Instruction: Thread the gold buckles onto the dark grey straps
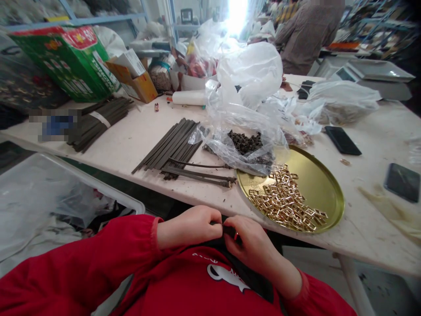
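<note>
where left hand [197, 224] and right hand [251, 245] meet: both pinch a dark strap [228, 229] between them
strap stack [177, 145]: past the grip, to its left
buckles [291, 202]: on a tray [317, 177], right of the grip

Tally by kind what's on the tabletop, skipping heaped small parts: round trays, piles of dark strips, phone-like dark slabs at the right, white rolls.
Round gold tray: 1
Piles of dark strips: 2
Phone-like dark slabs: 2
White roll: 1
Total: 6
</note>
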A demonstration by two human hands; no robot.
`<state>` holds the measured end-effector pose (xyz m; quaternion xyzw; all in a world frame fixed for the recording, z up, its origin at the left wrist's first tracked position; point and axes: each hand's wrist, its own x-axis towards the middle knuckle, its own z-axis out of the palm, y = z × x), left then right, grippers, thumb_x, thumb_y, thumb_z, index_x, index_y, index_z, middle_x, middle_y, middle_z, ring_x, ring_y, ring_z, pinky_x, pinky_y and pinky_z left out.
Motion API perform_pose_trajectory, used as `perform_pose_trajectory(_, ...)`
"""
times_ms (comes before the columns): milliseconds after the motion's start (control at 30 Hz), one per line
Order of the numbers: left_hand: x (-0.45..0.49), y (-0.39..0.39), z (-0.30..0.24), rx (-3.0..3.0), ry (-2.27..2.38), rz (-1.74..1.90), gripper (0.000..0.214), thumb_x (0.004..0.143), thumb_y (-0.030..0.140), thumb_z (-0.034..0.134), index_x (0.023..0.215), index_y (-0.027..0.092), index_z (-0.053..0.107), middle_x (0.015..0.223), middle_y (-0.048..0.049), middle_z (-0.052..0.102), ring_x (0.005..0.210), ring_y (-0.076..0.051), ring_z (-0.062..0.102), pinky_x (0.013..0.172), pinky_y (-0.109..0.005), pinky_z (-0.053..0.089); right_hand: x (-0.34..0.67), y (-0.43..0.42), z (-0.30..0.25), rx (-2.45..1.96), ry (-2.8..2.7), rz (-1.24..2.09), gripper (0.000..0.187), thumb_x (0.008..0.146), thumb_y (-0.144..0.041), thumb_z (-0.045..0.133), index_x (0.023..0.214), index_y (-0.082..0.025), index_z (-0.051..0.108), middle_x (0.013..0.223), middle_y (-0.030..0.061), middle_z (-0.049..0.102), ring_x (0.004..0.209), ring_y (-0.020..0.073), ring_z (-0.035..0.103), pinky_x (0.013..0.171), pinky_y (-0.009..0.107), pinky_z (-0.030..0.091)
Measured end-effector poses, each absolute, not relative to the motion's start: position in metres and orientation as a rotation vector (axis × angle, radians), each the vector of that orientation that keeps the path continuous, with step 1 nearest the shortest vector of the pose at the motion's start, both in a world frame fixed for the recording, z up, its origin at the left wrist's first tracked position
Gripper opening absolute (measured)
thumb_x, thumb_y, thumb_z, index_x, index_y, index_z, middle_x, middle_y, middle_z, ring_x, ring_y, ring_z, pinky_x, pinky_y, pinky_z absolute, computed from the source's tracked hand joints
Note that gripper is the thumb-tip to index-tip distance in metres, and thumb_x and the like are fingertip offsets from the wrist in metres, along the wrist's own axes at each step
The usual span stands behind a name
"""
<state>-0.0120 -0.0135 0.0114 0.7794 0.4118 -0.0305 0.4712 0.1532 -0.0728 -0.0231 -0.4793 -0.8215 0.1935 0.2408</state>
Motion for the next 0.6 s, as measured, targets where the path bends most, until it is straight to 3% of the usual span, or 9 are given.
perform_pose_trajectory(233, -0.047, 0.031, 0.027, 2.069, 0.939, -0.216, 0.028, 0.081, 0.035, 0.041, 0.082, 0.017, 0.063, 0.068, 0.0024, 0.061, 0.060, -0.010, 0.049, 0.053, -0.019, 0.033, 0.166, -0.055, -0.038, -1.337, -2.120, 0.525, 0.015, 0.079, -0.014, 0.049, 0.093, -0.018, 0.052, 0.080, 0.0039, 0.062, 0.068, 0.0153, 0.058, 0.063, 0.027, 0.047)
perform_pose_trajectory(400, -0.066, 0.077, 0.006, 2.582, 1.230, 0.038, 0.028, 0.088, 0.033, 0.039, 0.084, 0.017, 0.062, 0.085, -0.0047, 0.062, 0.079, -0.016, 0.057, 0.073, -0.024, 0.041, 0.165, 0.003, -0.052, -1.444, -2.108, 0.191, 0.018, 0.085, -0.020, 0.046, 0.101, -0.016, 0.054, 0.097, 0.0101, 0.063, 0.090, 0.0215, 0.058, 0.080, 0.035, 0.047)
perform_pose_trajectory(467, -0.064, 0.088, -0.013, 2.745, 1.290, 0.067, 0.021, 0.085, 0.030, 0.046, 0.090, 0.016, 0.061, 0.098, -0.0082, 0.061, 0.089, -0.020, 0.057, 0.079, -0.029, 0.042, 0.158, 0.022, -0.062, -1.534, -2.151, 0.039, 0.023, 0.084, -0.018, 0.048, 0.105, -0.013, 0.055, 0.104, 0.0126, 0.062, 0.096, 0.0248, 0.056, 0.085, 0.039, 0.045)
perform_pose_trajectory(533, -0.059, 0.096, -0.030, 2.872, 1.270, 0.144, 0.032, 0.079, 0.030, 0.056, 0.108, 0.017, 0.055, 0.119, -0.0116, 0.053, 0.104, -0.024, 0.052, 0.087, -0.034, 0.041, 0.152, 0.033, -0.075, -1.615, -2.179, -0.079, 0.030, 0.082, -0.020, 0.051, 0.110, -0.011, 0.054, 0.111, 0.0143, 0.060, 0.099, 0.0278, 0.054, 0.087, 0.043, 0.043)
perform_pose_trajectory(600, -0.053, 0.103, -0.042, 2.957, 1.193, 0.232, 0.051, 0.074, 0.030, 0.062, 0.121, 0.016, 0.046, 0.127, -0.0134, 0.048, 0.112, -0.027, 0.047, 0.091, -0.037, 0.039, 0.150, 0.036, -0.088, -1.633, -2.194, -0.134, 0.035, 0.082, -0.023, 0.052, 0.115, -0.011, 0.051, 0.114, 0.0147, 0.059, 0.102, 0.0287, 0.052, 0.089, 0.044, 0.042)
